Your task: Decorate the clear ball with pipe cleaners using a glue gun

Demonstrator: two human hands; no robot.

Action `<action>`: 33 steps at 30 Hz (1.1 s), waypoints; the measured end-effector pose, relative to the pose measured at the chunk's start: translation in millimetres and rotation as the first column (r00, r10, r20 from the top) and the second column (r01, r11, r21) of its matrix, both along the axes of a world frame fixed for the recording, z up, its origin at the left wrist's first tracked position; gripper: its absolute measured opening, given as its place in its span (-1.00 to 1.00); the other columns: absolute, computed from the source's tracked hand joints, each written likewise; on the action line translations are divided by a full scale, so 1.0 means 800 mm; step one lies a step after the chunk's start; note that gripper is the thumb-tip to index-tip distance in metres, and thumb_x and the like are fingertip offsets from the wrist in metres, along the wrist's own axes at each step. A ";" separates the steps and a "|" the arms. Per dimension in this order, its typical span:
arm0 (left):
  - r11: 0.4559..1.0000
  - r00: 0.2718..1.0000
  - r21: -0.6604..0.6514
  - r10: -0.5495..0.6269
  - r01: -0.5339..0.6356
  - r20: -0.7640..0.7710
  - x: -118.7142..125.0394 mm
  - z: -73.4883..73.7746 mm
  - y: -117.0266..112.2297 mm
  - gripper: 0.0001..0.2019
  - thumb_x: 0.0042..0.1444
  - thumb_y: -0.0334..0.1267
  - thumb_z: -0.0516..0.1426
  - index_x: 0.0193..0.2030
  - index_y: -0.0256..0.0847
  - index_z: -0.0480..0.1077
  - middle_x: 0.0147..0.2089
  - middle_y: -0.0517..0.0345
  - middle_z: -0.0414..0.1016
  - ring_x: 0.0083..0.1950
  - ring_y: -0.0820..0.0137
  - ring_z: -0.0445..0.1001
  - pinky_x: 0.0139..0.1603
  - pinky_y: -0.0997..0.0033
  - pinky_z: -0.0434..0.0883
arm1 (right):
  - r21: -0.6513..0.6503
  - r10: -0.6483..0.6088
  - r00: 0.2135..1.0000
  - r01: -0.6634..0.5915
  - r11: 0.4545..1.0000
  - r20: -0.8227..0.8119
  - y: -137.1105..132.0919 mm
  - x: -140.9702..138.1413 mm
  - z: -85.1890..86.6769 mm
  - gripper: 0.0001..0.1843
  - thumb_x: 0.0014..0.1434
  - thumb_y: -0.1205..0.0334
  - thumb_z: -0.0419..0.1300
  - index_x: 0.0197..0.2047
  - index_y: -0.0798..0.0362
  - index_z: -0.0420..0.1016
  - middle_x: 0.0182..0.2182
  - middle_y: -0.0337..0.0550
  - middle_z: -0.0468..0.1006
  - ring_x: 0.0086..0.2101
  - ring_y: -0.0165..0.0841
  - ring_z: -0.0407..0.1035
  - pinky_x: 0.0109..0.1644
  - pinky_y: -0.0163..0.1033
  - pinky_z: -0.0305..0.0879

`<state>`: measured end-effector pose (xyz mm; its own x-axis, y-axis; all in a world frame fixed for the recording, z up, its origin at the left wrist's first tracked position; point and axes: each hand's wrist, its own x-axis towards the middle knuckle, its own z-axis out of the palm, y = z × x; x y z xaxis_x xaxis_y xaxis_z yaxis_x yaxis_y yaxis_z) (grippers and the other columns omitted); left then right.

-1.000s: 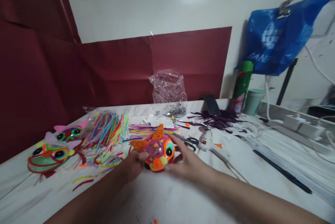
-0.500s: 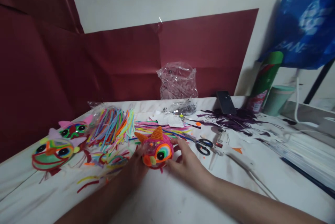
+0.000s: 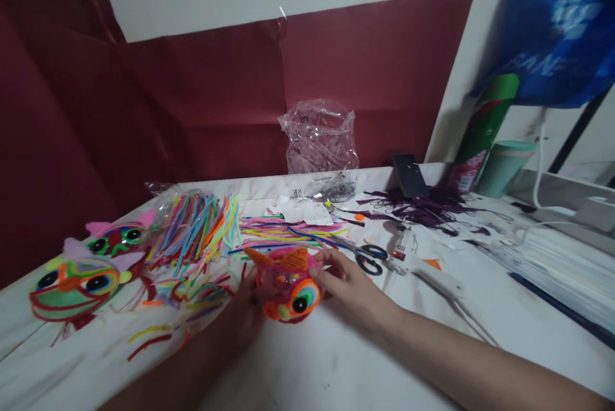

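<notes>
Between my two hands is a round pink and orange pipe-cleaner animal head (image 3: 288,289), with two orange pointed ears and one large ringed eye showing. My left hand (image 3: 247,299) grips its left side, the fingers partly hidden behind it. My right hand (image 3: 343,283) holds the right side, thumb and fingers bent around the edge. Two finished-looking animal heads, one green and yellow (image 3: 74,289) and one green and red with pink ears (image 3: 120,238), lie at the left. Black-handled scissors (image 3: 371,258) rest just beyond my right hand, near a white glue gun (image 3: 427,273).
Bundled pipe cleaners (image 3: 196,228) and loose ones (image 3: 288,232) lie behind my hands. At the back stand a clear plastic bag (image 3: 321,142), a dark phone (image 3: 410,175) on purple strands (image 3: 442,206), and a green cup (image 3: 504,168). A blue bag (image 3: 557,33) hangs at right.
The animal head has tipped forward, showing more of its top, and both hands still hold it. The whole view has shifted slightly.
</notes>
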<state>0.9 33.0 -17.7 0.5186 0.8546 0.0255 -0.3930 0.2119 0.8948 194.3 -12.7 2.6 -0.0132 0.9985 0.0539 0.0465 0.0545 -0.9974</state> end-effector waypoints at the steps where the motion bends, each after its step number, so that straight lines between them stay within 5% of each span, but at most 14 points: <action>1: 1.000 1.000 0.004 0.000 0.000 -0.001 0.001 0.000 -0.002 -0.57 -0.14 -0.24 0.33 -0.05 -0.12 0.47 -0.15 0.09 0.62 0.06 0.14 0.50 0.05 0.24 0.44 | -0.011 0.001 1.000 -0.001 1.000 -0.008 0.001 0.001 -0.002 -0.64 0.01 -0.03 0.26 -0.25 0.03 0.33 -0.40 -0.27 0.39 -0.39 -0.36 0.29 -0.31 -0.22 0.26; 8: 0.997 0.999 0.066 0.037 -0.035 -0.033 0.006 0.000 -0.008 -0.56 -0.14 -0.22 0.34 -0.07 -0.20 0.44 -0.14 0.00 0.61 -0.05 0.13 0.56 -0.05 0.21 0.47 | -0.045 0.070 0.988 -0.077 0.996 -0.141 0.003 0.007 -0.002 -0.60 -0.02 -0.07 0.29 -0.23 0.02 0.36 -0.33 -0.26 0.43 -0.33 -0.33 0.37 -0.22 -0.19 0.31; 18: 0.982 0.989 0.173 0.098 -0.078 -0.108 0.003 -0.017 -0.004 -0.42 -0.17 -0.22 0.37 0.02 -0.15 0.32 -0.11 0.03 0.59 -0.14 0.18 0.57 -0.10 0.22 0.48 | 0.005 0.078 0.996 -0.078 0.997 -0.043 0.003 0.004 -0.004 -0.60 -0.05 0.10 0.30 -0.12 0.04 0.48 -0.19 -0.11 0.57 -0.14 -0.19 0.42 0.00 -0.05 0.33; 26: 0.963 0.965 0.205 0.209 -0.175 -0.160 0.008 -0.004 -0.017 -0.40 -0.22 -0.23 0.39 0.00 -0.17 0.33 -0.13 0.04 0.58 -0.14 0.19 0.55 -0.16 0.31 0.47 | 0.032 0.195 0.966 -0.192 0.981 -0.168 -0.003 0.000 -0.005 -0.50 -0.04 0.00 0.36 -0.06 0.02 0.42 -0.06 -0.03 0.56 -0.03 -0.15 0.43 0.12 -0.02 0.29; 30: 0.950 0.966 0.245 0.228 -0.193 -0.121 0.009 -0.010 -0.018 -0.41 -0.09 -0.12 0.34 0.09 -0.15 0.29 -0.01 0.01 0.53 -0.01 0.15 0.50 -0.06 0.25 0.44 | 0.029 0.178 0.960 -0.176 0.984 -0.217 -0.003 -0.003 -0.016 -0.28 -0.19 -0.01 0.47 0.03 -0.03 0.36 -0.02 -0.03 0.55 -0.02 -0.11 0.43 0.11 0.02 0.30; 33: 0.957 0.972 0.177 0.234 -0.228 -0.013 0.010 -0.017 -0.013 -0.55 0.11 0.01 0.16 0.08 -0.17 0.31 0.05 -0.03 0.51 0.06 0.14 0.46 0.01 0.20 0.41 | 0.024 0.219 0.939 -0.221 0.975 -0.266 0.001 0.000 -0.018 -0.33 -0.19 0.02 0.48 -0.01 -0.02 0.41 -0.01 -0.03 0.55 0.01 -0.09 0.41 0.15 0.03 0.26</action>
<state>8.5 22.6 -30.9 0.3106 0.9353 0.1695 -0.3826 -0.0402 0.9230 194.6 -11.8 -11.5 -0.2188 0.9725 0.0796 -0.2322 0.0273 -0.9723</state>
